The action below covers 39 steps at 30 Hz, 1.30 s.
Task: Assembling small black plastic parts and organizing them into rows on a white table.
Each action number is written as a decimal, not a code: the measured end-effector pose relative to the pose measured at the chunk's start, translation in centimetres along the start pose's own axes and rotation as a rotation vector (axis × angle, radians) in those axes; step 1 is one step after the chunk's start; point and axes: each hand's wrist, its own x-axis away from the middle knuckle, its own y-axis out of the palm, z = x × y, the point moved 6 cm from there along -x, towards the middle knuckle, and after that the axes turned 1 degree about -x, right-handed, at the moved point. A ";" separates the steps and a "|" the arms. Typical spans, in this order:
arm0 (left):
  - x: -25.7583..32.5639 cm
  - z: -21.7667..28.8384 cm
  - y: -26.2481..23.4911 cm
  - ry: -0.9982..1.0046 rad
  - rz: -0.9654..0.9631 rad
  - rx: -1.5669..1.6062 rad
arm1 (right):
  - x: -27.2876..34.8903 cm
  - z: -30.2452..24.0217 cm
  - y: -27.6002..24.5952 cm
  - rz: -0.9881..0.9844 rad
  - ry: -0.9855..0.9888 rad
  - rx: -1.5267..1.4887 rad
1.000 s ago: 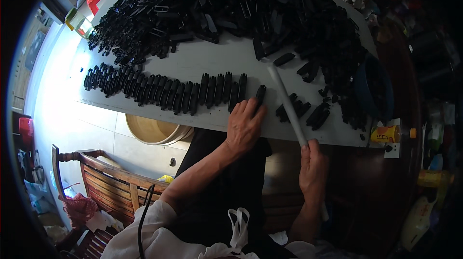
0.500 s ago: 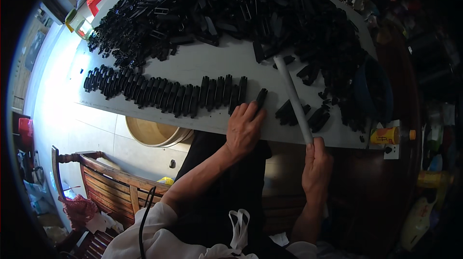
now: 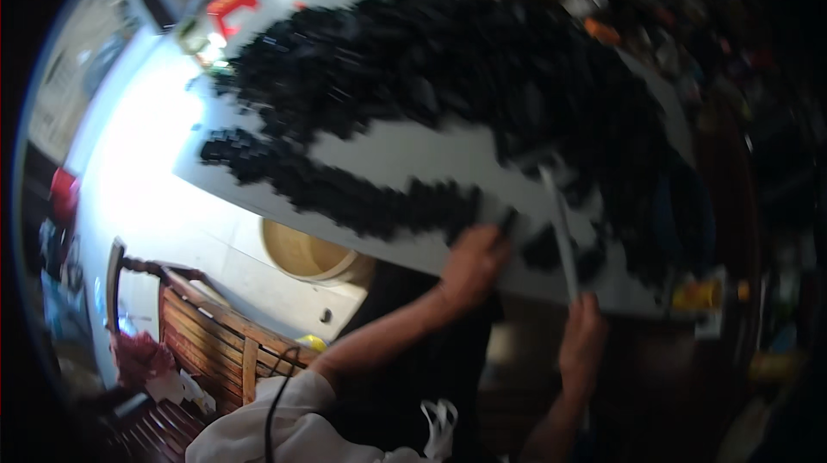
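The whole view is smeared by motion. At the table's front edge my left hand point(image 3: 475, 265) is closed on a small, dark, elongated plastic piece point(image 3: 510, 220), which juts out past the fingertips. My right hand point(image 3: 583, 338) grips the lower end of a long pale grey stick point(image 3: 560, 230), whose far end reaches over the table toward the heap. To the left of my left hand runs a curving row of black plastic pieces point(image 3: 362, 209), set side by side. A few loose black pieces point(image 3: 541, 249) lie between my left hand and the stick.
A large heap of black parts point(image 3: 413, 58) spreads over the far side of the white table point(image 3: 405, 149). A dark blue basin point(image 3: 689, 213) stands at the right. Below the front edge are a round tub point(image 3: 297, 252) and a wooden chair point(image 3: 207, 316).
The whole scene has shifted right and down in the picture and become blurred. Both hands keep their grips, the left on the dark piece, the right on the stick.
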 end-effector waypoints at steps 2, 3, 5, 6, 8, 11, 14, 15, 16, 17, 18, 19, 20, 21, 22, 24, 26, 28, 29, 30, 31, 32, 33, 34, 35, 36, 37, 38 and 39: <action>0.6 -0.5 3.1 -0.131 -0.152 0.204 | 0.7 1.8 0.1 0.013 0.011 -0.037; 0.6 0.3 3.7 -0.054 -0.226 0.166 | 0.8 3.1 0.5 -0.035 0.091 -0.041; 0.3 1.6 3.3 0.072 -0.245 0.100 | 0.8 4.7 1.2 0.040 -0.052 -0.215; 0.2 1.8 3.2 0.066 -0.287 0.090 | 0.6 4.0 1.4 0.034 -0.085 -0.226; -0.1 1.5 3.0 0.072 -0.294 0.059 | 1.0 2.9 1.2 0.091 -0.167 -0.106; 0.0 1.1 3.6 -0.039 -0.248 0.261 | 0.4 5.9 3.2 0.122 -0.141 -0.216; 1.3 -2.2 2.8 -0.182 -0.108 0.190 | 1.0 2.0 1.2 0.086 -0.157 -0.292; -0.3 -0.2 -1.0 0.037 0.006 -0.177 | 0.9 2.3 1.0 -0.011 -0.032 -0.263; -1.2 -0.5 -2.9 -0.026 -0.012 -0.298 | 0.9 2.3 0.9 -0.107 0.073 -0.245; -1.7 -0.9 -3.8 -0.074 0.044 -0.372 | 0.9 2.6 0.8 -0.053 0.036 -0.206; -2.0 -1.2 -4.0 -0.132 0.002 -0.377 | 1.0 3.3 0.9 -0.048 0.069 -0.195; -2.2 -1.6 -3.9 -0.190 -0.039 -0.390 | 1.0 3.4 1.1 -0.055 0.055 -0.195; -2.2 -1.8 -3.3 -0.215 -0.082 -0.422 | 0.9 3.3 1.0 -0.061 0.039 -0.196; -2.1 -1.9 -3.1 -0.216 -0.093 -0.416 | 0.9 2.0 0.8 -0.070 0.072 -0.244; -2.0 -1.8 -2.7 -0.216 -0.093 -0.423 | 0.9 1.9 1.0 -0.068 0.087 -0.240; -1.9 -1.4 -2.3 -0.197 -0.085 -0.413 | 1.1 1.8 1.5 -0.094 0.074 -0.261; -1.9 -0.9 -2.0 -0.186 -0.098 -0.388 | 1.1 1.8 1.8 -0.090 0.061 -0.221; -1.9 -0.7 -1.6 -0.178 -0.109 -0.365 | 0.9 1.3 1.9 -0.074 0.002 -0.211; -1.8 -0.7 -1.7 -0.173 -0.104 -0.344 | 0.9 1.0 1.9 -0.076 0.011 -0.207; -1.8 -0.7 -1.8 -0.167 -0.096 -0.324 | 0.8 0.7 2.0 -0.107 0.029 -0.180; -1.8 -0.7 -1.9 -0.168 -0.091 -0.309 | 0.7 0.5 2.1 -0.139 0.046 -0.153; -1.6 -0.9 -1.8 -0.171 -0.095 -0.303 | 0.7 0.4 2.3 -0.141 0.051 -0.148; -1.5 -1.1 -2.0 -0.165 -0.075 -0.340 | 0.7 0.1 2.4 -0.141 0.048 -0.152; -1.5 -1.2 -2.2 -0.160 -0.056 -0.377 | 0.7 -0.1 2.5 -0.142 0.044 -0.156; -1.5 -1.3 -2.3 -0.174 -0.069 -0.390 | 0.6 0.0 2.6 -0.144 0.047 -0.153; -1.5 -1.4 -2.3 -0.176 -0.071 -0.386 | 0.6 0.1 2.7 -0.155 0.052 -0.134; -1.6 -1.2 -2.3 -0.148 -0.062 -0.388 | 0.6 0.2 2.9 -0.166 0.057 -0.114; -1.6 -1.0 -2.3 -0.120 -0.053 -0.389 | 0.6 0.3 3.1 -0.166 0.061 -0.111; -1.7 -0.9 -2.2 -0.122 -0.054 -0.385 | 0.5 0.4 3.2 -0.155 0.041 -0.081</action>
